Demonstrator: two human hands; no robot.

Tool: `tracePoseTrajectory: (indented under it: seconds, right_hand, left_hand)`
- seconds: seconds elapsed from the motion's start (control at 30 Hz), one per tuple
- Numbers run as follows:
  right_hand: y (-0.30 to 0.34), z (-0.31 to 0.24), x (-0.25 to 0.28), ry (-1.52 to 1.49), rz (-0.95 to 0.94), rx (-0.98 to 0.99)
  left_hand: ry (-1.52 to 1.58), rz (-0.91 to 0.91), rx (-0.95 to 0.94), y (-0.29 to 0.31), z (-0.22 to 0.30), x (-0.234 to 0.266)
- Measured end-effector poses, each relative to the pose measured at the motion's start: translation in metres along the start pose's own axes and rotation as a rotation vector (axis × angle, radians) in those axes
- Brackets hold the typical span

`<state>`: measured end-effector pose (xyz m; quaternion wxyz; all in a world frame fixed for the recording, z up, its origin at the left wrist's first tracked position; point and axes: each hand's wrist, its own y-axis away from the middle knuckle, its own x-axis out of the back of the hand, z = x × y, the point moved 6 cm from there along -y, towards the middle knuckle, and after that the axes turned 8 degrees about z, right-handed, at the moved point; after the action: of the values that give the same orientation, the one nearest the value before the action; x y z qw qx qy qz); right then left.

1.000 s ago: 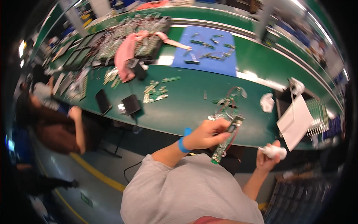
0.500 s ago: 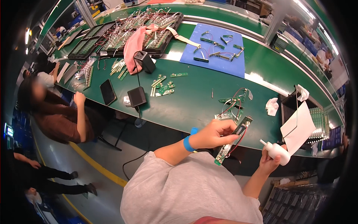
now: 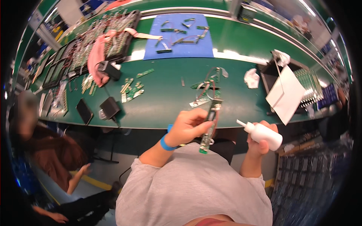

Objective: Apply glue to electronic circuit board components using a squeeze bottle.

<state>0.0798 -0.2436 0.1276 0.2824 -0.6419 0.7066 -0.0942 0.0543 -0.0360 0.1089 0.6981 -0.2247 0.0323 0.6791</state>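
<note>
Between the thumb and fingers of my left hand (image 3: 191, 129) is a narrow green circuit board (image 3: 209, 132) with wires, held tilted in front of my chest. A blue band circles that wrist. My right hand (image 3: 261, 141) is wrapped round a white squeeze bottle (image 3: 266, 136), whose thin nozzle points up and left toward the board. Nozzle and board are apart. Just beyond the held board, several wired circuit boards (image 3: 205, 89) lie in a small heap on the green table (image 3: 162, 109). A crumpled white tissue (image 3: 251, 78) rests farther to the right.
A blue mat (image 3: 181, 51) bears several wired boards. Loose boards (image 3: 132, 90), a phone (image 3: 84, 112) and a black box-shaped device (image 3: 109, 107) lie at left. Full trays (image 3: 124, 45) stand behind a pink cloth (image 3: 96, 56). A black rack (image 3: 269, 75) stands right; another person (image 3: 56, 150) sits left.
The view has turned, so the table things appear farther left. My left hand still holds the board and my right hand the bottle. The co-worker's arm has dropped from the table edge.
</note>
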Motion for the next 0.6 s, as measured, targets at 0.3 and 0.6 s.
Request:
tracePoseTrajectory:
  seconds: [0.3,0.6]
  right_hand:
    - [0.000,-0.019,-0.009,0.171,-0.300,0.324]
    - [0.001,-0.020,-0.017,0.002,-0.321,0.422]
  left_hand:
    - [0.149,0.023,0.058,0.000,-0.003,-0.003]
    - [0.047,0.013,0.089,0.001,-0.013,-0.011]
